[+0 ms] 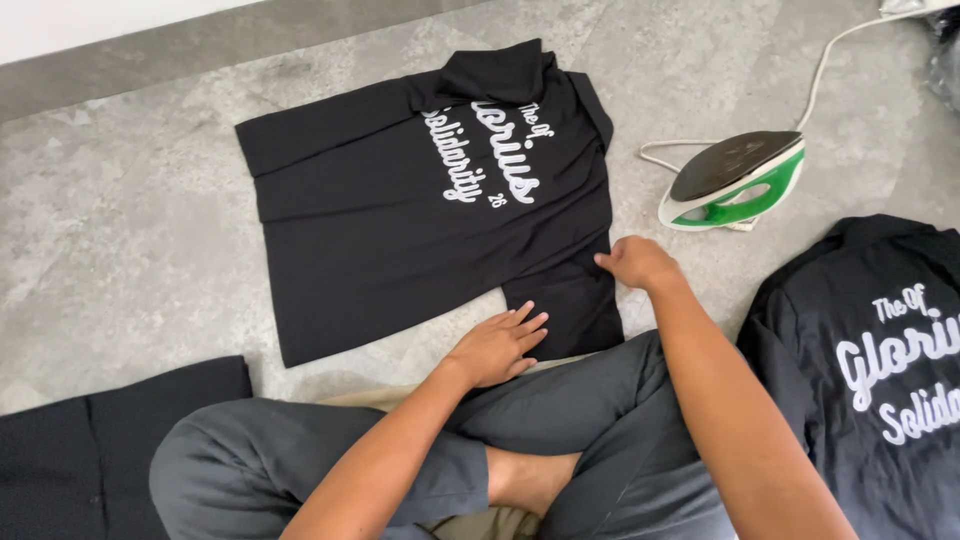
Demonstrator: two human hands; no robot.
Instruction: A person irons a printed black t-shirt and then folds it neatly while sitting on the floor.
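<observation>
Two hands: both on the black shirt [420, 220]
left hand [495, 348]: open, flat, pinning the sleeve
right hand [637, 262]: pinching the sleeve edge
iron [735, 180]: parked upright, soleplate off the floor

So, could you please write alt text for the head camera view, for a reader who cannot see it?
A person sitting cross-legged on a grey floor presses a black shirt flat, left hand on its sleeve, right hand at the sleeve's edge. A green and white iron stands to the right, near a second black shirt.
</observation>
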